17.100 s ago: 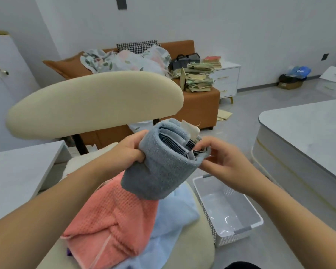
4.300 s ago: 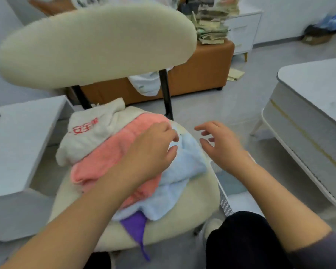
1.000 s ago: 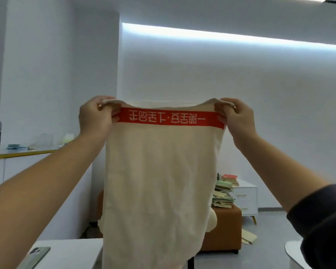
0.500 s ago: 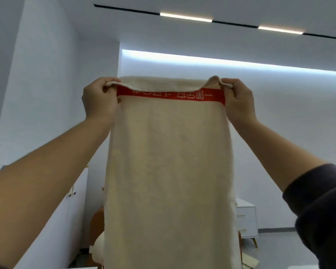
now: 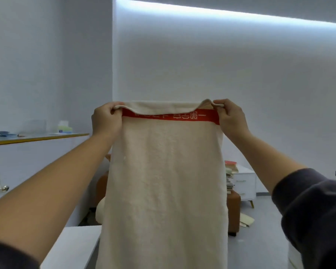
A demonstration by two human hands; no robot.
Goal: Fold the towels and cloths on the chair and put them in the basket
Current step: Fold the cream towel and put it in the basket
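The cream towel (image 5: pixel 167 181) hangs full length in front of the camera, held up by its two top corners. The left hand (image 5: pixel 107 119) pinches the left corner with fingers curled over the hem. The right hand (image 5: pixel 231 117) grips the right corner the same way. The towel is stretched flat between the hands, and its lower end runs out of the bottom of the view.

Just under the top edge runs a red band (image 5: pixel 171 117) with white characters. The hem droops over their upper half and they seem to be seen from the back, so I cannot read them.

Near left, behind the towel, is a white surface (image 5: pixel 74 245). Far right, a stack of books (image 5: pixel 230 175) sits on an orange sofa (image 5: pixel 234 206), beside a white drawer unit (image 5: pixel 245 183).
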